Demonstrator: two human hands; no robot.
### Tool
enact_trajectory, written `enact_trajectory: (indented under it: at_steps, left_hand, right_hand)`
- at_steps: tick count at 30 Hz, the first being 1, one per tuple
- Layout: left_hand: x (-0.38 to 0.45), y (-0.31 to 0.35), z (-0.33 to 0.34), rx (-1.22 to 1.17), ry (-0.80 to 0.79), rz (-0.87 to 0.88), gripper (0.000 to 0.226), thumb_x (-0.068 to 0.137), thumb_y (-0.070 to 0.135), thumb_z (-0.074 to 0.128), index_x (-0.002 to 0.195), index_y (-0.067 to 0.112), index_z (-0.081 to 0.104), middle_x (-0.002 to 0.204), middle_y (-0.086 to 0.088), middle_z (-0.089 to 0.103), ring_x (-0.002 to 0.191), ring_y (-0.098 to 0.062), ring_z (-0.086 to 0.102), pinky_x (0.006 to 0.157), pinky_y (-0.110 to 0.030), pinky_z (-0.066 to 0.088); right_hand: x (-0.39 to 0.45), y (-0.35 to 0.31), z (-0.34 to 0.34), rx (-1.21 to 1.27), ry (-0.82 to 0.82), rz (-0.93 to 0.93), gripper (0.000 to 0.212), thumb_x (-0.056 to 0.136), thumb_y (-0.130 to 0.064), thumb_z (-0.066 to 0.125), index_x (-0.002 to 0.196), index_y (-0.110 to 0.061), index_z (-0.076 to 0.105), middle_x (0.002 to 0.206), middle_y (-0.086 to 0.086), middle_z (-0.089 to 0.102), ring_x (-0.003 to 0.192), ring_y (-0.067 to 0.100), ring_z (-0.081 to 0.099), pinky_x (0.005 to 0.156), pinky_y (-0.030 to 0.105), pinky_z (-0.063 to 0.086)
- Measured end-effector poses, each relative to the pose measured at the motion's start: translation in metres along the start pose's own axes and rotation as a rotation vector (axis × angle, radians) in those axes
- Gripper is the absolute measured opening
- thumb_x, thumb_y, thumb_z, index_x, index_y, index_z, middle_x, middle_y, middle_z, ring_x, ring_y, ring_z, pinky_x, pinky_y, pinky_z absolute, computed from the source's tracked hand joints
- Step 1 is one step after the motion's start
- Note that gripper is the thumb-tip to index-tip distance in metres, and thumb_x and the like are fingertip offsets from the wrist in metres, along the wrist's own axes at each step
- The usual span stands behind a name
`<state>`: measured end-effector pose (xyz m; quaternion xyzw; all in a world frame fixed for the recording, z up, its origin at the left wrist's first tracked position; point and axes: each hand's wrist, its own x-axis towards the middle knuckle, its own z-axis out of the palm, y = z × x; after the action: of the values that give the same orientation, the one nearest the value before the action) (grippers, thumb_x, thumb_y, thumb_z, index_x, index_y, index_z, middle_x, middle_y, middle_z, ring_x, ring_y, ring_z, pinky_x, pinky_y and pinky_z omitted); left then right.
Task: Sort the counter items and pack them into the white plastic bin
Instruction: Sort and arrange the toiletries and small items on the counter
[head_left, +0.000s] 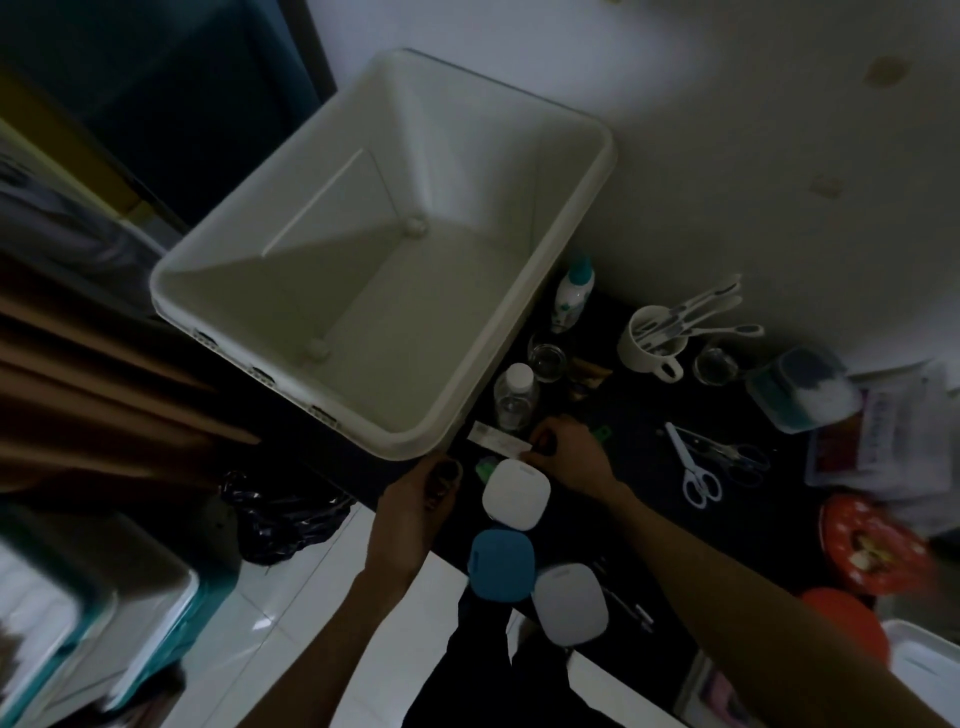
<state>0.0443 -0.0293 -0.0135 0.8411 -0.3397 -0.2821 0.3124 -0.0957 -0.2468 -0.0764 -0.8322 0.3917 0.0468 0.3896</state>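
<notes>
1. The left hand (415, 506) had its fingers curled over something dark; the dim light kept that thing from being identified.
2. The right hand (563, 454) covered one end of a flat white strip (496, 441), and the print on the strip was too small to read.
3. A small green object (487, 466) lay mostly hidden behind the white square lid (515, 493).
4. The white plastic bin (415, 441) hid the dark counter (649, 499) beneath it.
5. The papers (893, 431) at the right were blurred, their print unreadable.
6. A white container (924, 670) was cut off by the right edge.
7. The teal-trimmed boxes (78, 623) at lower left were smeared by motion blur.
</notes>
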Motion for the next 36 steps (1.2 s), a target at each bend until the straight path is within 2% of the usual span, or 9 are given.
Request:
enact_trajectory:
  at_steps: [5, 8, 11, 15, 21, 24, 29, 33, 36]
  left_hand:
    - [-0.016, 0.020, -0.025, 0.069, -0.007, 0.039, 0.032, 0.089, 0.029, 0.068, 0.119, 0.035, 0.058, 0.091, 0.013, 0.070, 0.078, 0.001, 0.066, 0.072, -0.025, 0.056]
    - [-0.029, 0.042, -0.042, 0.086, 0.018, 0.057, 0.034, 0.087, 0.024, 0.070, 0.119, 0.030, 0.061, 0.086, 0.019, 0.067, 0.076, 0.000, 0.066, 0.068, -0.011, 0.050]
    - [-0.048, 0.070, -0.061, 0.035, 0.055, 0.092, 0.033, 0.084, 0.019, 0.074, 0.114, 0.028, 0.063, 0.082, 0.022, 0.067, 0.077, 0.008, 0.065, 0.067, -0.002, 0.045]
    - [-0.079, 0.111, -0.088, -0.016, 0.100, 0.162, 0.037, 0.082, 0.014, 0.076, 0.109, 0.034, 0.063, 0.087, 0.020, 0.071, 0.079, 0.001, 0.069, 0.071, -0.012, 0.052]
    - [-0.086, 0.193, -0.132, 0.089, 0.265, 0.353, 0.036, 0.077, 0.025, 0.078, 0.107, 0.037, 0.062, 0.076, 0.017, 0.070, 0.068, 0.005, 0.066, 0.064, -0.006, 0.050]
    - [-0.052, 0.229, -0.125, 0.122, 0.136, 0.464, 0.029, 0.079, 0.038, 0.075, 0.105, 0.031, 0.063, 0.086, 0.015, 0.067, 0.072, -0.003, 0.065, 0.061, -0.012, 0.052]
    - [0.028, 0.250, -0.054, 0.320, -0.172, 0.584, 0.028, 0.075, 0.036, 0.078, 0.091, 0.022, 0.060, 0.074, 0.010, 0.061, 0.067, -0.004, 0.057, 0.061, -0.022, 0.044]
    - [0.068, 0.245, 0.012, 0.666, -0.427, 0.601, 0.036, 0.076, 0.036, 0.075, 0.098, 0.016, 0.056, 0.090, -0.001, 0.064, 0.079, -0.017, 0.061, 0.067, -0.033, 0.051]
    - [0.089, 0.231, 0.047, 0.831, -0.535, 0.635, 0.031, 0.079, 0.029, 0.074, 0.088, 0.012, 0.049, 0.091, -0.008, 0.062, 0.081, -0.025, 0.063, 0.066, -0.036, 0.051]
  right_hand:
    - [-0.002, 0.003, 0.003, -0.052, -0.040, -0.026, 0.045, 0.076, -0.041, 0.079, 0.107, -0.013, 0.061, 0.105, 0.002, 0.051, 0.089, 0.017, 0.055, 0.067, 0.026, 0.040]
    - [-0.001, 0.003, 0.001, -0.070, -0.032, -0.061, 0.042, 0.078, -0.040, 0.078, 0.105, -0.013, 0.060, 0.110, 0.006, 0.052, 0.091, 0.023, 0.058, 0.067, 0.028, 0.042]
    - [-0.008, 0.003, -0.013, -0.070, 0.017, -0.106, 0.039, 0.076, -0.038, 0.079, 0.103, -0.016, 0.063, 0.105, 0.002, 0.052, 0.087, 0.019, 0.058, 0.067, 0.030, 0.046]
    - [-0.028, 0.015, -0.039, -0.015, 0.073, -0.135, 0.038, 0.072, -0.035, 0.082, 0.103, -0.019, 0.067, 0.099, -0.003, 0.055, 0.086, 0.017, 0.061, 0.074, 0.030, 0.053]
    - [-0.072, 0.048, -0.079, 0.024, 0.193, -0.075, 0.036, 0.071, -0.038, 0.083, 0.100, -0.023, 0.067, 0.095, -0.004, 0.059, 0.081, 0.011, 0.059, 0.076, 0.029, 0.051]
    - [-0.095, 0.074, -0.083, 0.128, 0.255, 0.080, 0.029, 0.071, -0.039, 0.083, 0.089, -0.025, 0.064, 0.093, -0.003, 0.068, 0.082, 0.010, 0.063, 0.080, 0.030, 0.053]
    - [-0.127, 0.083, -0.061, 0.342, 0.438, 0.385, 0.031, 0.077, -0.031, 0.080, 0.083, -0.013, 0.055, 0.079, -0.005, 0.062, 0.075, 0.012, 0.062, 0.070, 0.032, 0.051]
    - [-0.135, 0.075, -0.037, 0.372, 0.415, 0.499, 0.040, 0.078, -0.040, 0.078, 0.089, -0.014, 0.050, 0.076, -0.002, 0.062, 0.071, 0.017, 0.063, 0.065, 0.037, 0.055]
    - [-0.134, 0.073, -0.028, 0.321, 0.351, 0.550, 0.050, 0.074, -0.054, 0.077, 0.092, -0.016, 0.051, 0.078, -0.004, 0.060, 0.075, 0.019, 0.062, 0.065, 0.035, 0.053]
